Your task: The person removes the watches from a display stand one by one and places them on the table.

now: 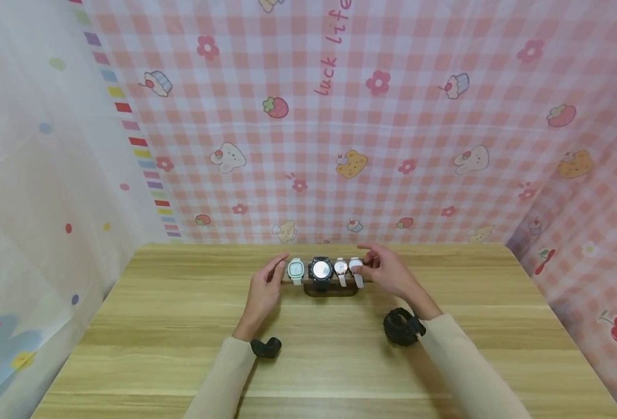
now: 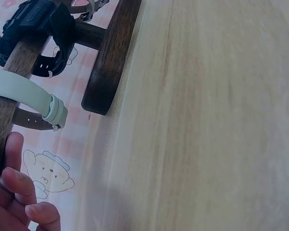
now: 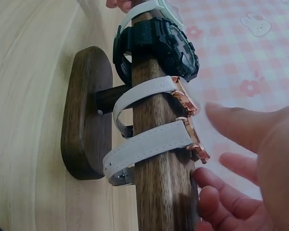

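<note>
A dark wooden watch stand [image 3: 86, 115] carries several watches along its horizontal bar [image 3: 159, 192]. From left to right in the head view are a mint-green watch [image 1: 296, 269], a chunky black watch [image 1: 321, 269] and two white-strapped watches, a smaller one [image 1: 341, 266] and another [image 1: 357, 266] at the right. My left hand [image 1: 262, 291] is at the bar's left end, its fingertips touching the wood beside the mint-green watch. My right hand [image 1: 389, 270] is by the rightmost watch, thumb extended near the rose-gold cases and fingers loosely bent against the bar.
The stand is near the back edge of a wooden table [image 1: 318, 372], before a pink checked cloth [image 1: 298, 145]. Black wrist-worn devices hang at the left wrist [image 1: 266, 348] and right wrist [image 1: 402, 327]. Patterned cloth also covers both sides.
</note>
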`<state>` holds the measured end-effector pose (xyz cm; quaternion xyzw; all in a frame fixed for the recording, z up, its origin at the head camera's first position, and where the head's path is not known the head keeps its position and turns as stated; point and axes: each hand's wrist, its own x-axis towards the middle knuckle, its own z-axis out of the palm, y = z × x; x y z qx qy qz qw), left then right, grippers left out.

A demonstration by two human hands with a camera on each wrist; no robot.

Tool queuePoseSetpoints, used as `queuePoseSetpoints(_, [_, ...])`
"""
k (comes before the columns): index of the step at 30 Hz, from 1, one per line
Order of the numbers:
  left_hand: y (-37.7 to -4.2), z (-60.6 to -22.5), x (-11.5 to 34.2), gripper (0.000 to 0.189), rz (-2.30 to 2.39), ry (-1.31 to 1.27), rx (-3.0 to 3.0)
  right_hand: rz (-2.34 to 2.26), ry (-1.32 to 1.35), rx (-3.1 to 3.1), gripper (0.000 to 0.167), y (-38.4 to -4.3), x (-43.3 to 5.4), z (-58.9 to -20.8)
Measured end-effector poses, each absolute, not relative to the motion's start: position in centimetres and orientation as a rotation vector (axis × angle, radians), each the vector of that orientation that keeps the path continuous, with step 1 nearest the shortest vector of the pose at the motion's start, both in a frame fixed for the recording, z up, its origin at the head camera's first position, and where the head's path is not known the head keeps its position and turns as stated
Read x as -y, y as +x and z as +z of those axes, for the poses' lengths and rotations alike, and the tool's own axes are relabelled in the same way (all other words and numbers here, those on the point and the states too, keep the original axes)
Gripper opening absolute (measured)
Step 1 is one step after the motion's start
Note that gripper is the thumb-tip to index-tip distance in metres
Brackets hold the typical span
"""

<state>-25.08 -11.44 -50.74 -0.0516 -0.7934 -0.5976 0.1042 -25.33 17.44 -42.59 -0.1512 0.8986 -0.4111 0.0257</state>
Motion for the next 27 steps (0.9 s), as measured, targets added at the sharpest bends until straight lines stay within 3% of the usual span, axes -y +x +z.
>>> queuePoseSetpoints(27, [-25.3,-51.0,11.5,0.036,-1.812,-0.171,2.311,-1.281,-0.461,-2.79,0.04,-25.7,-16.1,-43.5])
